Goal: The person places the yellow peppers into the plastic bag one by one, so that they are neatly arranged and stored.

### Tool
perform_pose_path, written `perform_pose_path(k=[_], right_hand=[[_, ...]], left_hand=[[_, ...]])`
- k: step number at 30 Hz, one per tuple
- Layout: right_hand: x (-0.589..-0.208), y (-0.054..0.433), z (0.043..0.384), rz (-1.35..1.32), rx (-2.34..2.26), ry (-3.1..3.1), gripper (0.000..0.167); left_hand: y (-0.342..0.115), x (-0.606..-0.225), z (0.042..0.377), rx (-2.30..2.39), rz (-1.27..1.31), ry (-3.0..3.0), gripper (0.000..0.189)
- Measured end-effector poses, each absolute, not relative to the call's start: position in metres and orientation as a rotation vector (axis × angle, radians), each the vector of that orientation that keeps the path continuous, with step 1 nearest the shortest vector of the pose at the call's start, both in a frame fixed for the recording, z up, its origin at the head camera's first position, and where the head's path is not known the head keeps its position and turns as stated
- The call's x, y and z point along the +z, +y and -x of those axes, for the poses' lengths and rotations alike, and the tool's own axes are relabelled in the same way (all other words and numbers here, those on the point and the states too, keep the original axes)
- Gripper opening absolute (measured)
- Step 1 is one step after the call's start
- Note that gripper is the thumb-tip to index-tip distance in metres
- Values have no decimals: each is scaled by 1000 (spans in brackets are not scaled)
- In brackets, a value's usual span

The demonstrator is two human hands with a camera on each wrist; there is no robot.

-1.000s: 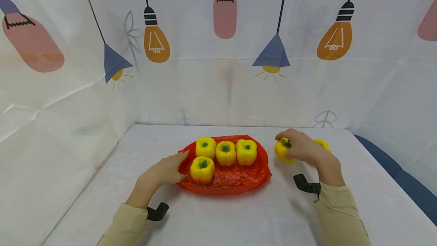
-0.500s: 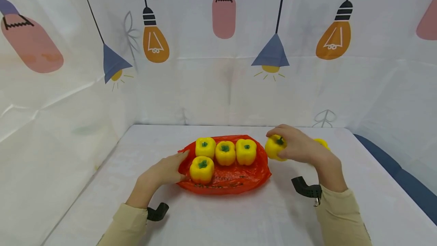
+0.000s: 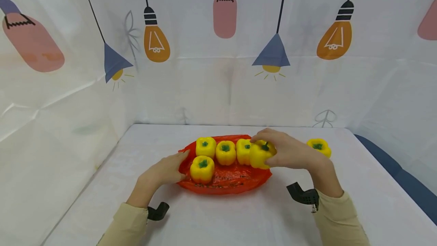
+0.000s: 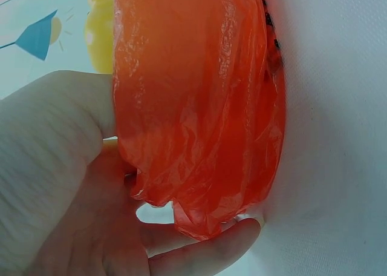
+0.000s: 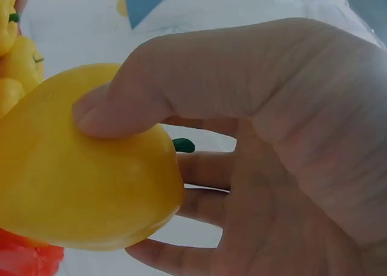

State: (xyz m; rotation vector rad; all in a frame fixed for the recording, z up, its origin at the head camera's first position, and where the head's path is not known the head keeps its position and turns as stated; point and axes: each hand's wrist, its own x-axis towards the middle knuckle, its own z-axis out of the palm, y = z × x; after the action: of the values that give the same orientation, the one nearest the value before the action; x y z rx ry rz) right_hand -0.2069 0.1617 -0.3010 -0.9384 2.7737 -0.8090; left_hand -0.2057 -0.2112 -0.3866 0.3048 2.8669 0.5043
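A red plastic bag (image 3: 235, 185), spread into an oval, holds several yellow bell peppers (image 3: 225, 153) with green stems. At its left end my left hand (image 3: 168, 168) grips the bag's edge, thumb and fingers spread around it; in the left wrist view the fingers (image 4: 205, 252) reach round the crinkled end of the plastic. My right hand (image 3: 290, 151) holds another yellow bell pepper (image 3: 260, 155) over the bag's right side, where it overlaps a pepper behind it. In the right wrist view the thumb (image 5: 115, 112) presses on this pepper and the other fingers go round its far side.
One more yellow bell pepper (image 3: 319, 147) stands on the white table (image 3: 218, 223), right of the bag. A white cloth printed with lamps (image 3: 205, 86) hangs behind and at the sides. Something dark blue (image 3: 399, 174) shows past the table's right edge.
My right hand has carried its pepper leftward from the table to over the bag's right side. The pepper left behind at the right now shows fully. My left hand has stayed at the bag.
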Motion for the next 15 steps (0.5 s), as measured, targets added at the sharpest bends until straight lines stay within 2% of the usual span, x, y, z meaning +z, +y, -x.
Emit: perform_pose_path(k=[9, 15], right_hand=[[-312, 128, 205, 1076, -806, 2625, 58], [-324, 109, 204, 1057, -786, 2573, 56]], left_hand=[[-212, -387, 206, 507, -302, 2862, 80], [-213, -386, 207, 495, -332, 2864, 79]])
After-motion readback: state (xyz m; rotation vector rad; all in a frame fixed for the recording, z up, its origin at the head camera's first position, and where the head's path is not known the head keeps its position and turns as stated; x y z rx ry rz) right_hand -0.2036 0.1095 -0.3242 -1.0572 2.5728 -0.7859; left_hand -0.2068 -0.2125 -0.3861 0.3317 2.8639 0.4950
